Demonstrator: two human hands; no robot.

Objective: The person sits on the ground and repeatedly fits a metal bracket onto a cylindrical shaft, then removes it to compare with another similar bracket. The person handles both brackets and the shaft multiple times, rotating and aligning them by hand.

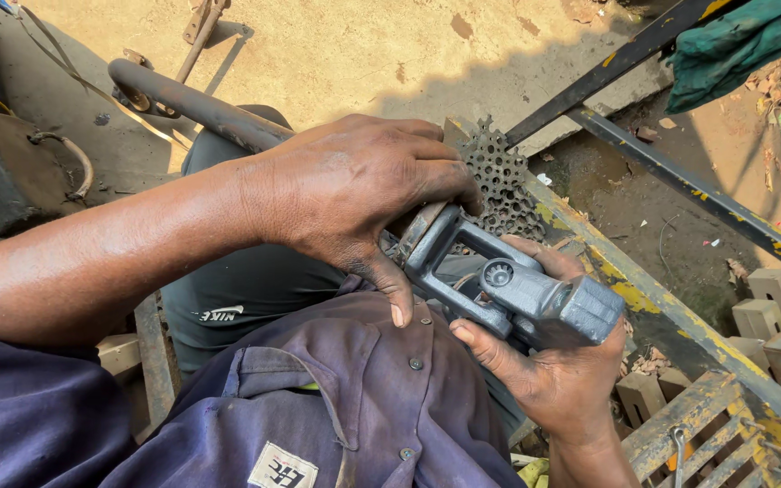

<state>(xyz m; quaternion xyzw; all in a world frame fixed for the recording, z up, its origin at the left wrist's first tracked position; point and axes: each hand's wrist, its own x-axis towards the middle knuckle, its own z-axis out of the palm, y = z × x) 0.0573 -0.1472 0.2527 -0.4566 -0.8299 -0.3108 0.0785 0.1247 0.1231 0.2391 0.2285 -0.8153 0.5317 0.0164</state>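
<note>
I hold a grey metal universal-joint part point(517, 289) close to my chest. My left hand point(354, 190) wraps over its forked yoke end from above, thumb pointing down. My right hand point(553, 361) cradles the blocky square end from below, fingers curled around it. Just behind the joint sits a dark, perforated gear-like disc point(499, 181), partly hidden by my left fingers.
A rusty pipe point(192, 104) runs behind my left arm. A black-and-yellow metal frame point(662, 307) slants along the right, with grey bricks point(779, 316) beyond it. A green cloth point(734, 41) hangs at top right. Sandy ground lies ahead.
</note>
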